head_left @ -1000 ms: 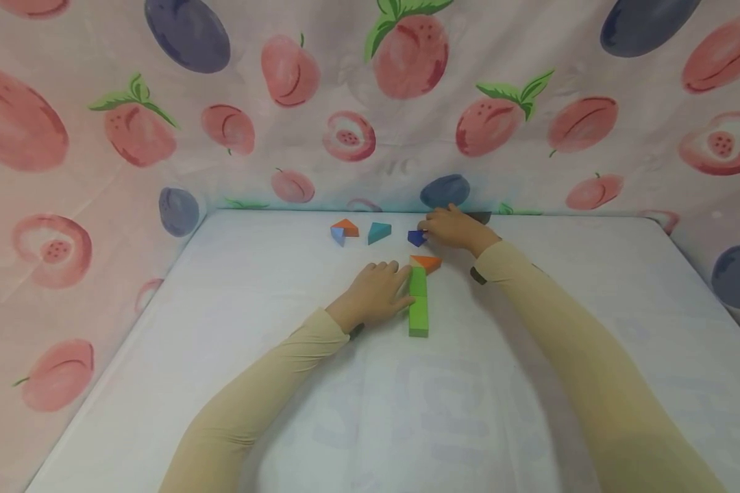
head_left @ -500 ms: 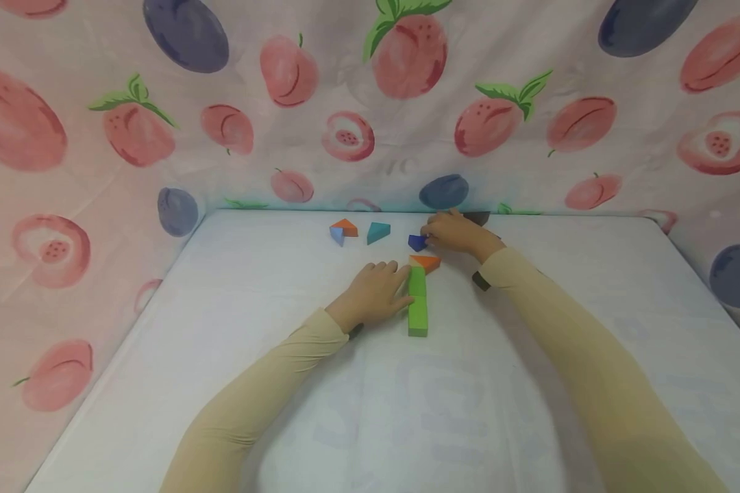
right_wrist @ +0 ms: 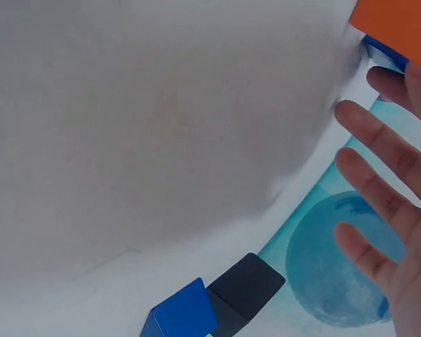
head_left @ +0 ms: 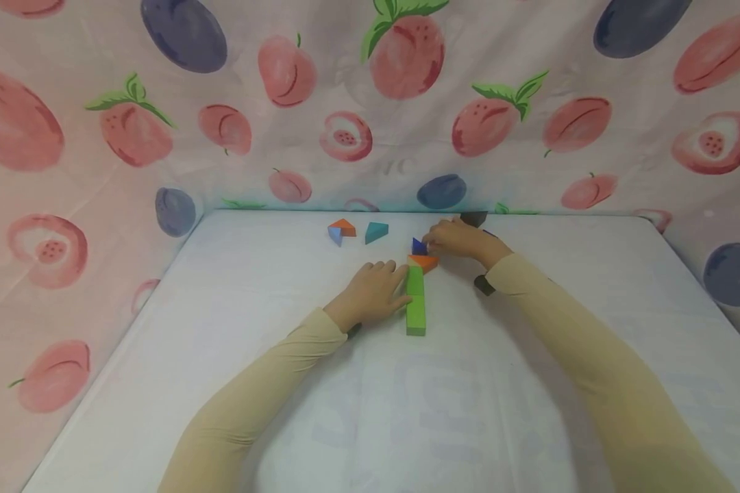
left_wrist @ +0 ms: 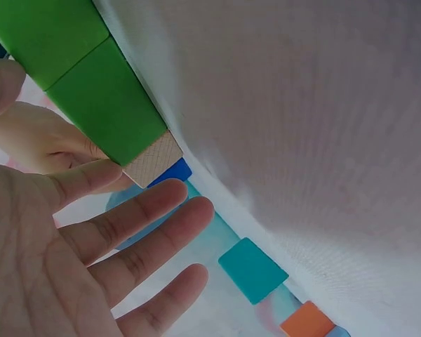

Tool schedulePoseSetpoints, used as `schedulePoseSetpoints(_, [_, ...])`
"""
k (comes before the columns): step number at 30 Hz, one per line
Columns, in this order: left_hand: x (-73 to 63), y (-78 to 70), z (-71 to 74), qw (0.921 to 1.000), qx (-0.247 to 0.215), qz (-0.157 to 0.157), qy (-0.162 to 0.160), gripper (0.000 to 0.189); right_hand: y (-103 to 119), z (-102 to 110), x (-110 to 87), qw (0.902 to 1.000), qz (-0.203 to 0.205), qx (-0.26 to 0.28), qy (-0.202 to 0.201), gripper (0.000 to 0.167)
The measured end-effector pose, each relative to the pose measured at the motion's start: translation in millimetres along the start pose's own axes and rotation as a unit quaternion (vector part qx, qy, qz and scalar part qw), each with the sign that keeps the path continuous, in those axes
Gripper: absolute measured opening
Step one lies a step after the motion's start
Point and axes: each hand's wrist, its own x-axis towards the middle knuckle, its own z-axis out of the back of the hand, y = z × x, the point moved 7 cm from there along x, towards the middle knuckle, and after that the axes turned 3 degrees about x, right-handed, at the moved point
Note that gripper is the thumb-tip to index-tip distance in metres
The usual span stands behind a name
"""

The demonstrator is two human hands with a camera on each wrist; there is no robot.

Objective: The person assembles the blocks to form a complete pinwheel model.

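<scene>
Blue block [head_left: 418,248] shifted on white table [head_left: 506,390], right grip [head_left: 461,239] pinching it, left grip [head_left: 370,292] spread.

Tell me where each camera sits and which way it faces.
Head: worn on the head, looking forward and down over a white table; left hand, right hand and sleeves show.
Left wrist: worn there, looking past that hand's fingers at the green blocks; the right hand shows partly behind.
Right wrist: worn there, looking past its own fingers toward a black block and a blue block.
Head and left wrist share the teal block.
</scene>
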Motion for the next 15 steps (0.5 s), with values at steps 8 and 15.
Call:
schedulePoseSetpoints(8, [1.3, 0.4, -1.7, 1.0000, 0.008, 0.000, 0.000, 0.063, -0.5, 8.7, -3.5, 0.9986, -0.044, 0.029, -0.007, 0.033])
schedulePoseSetpoints(15, [1.1, 0.2, -0.9, 0.9999, 0.009, -0.003, -0.005, 0.064, 4.4, 8.3, 2.5, 0.9996, -0.021, 0.012, -0.016, 0.043])
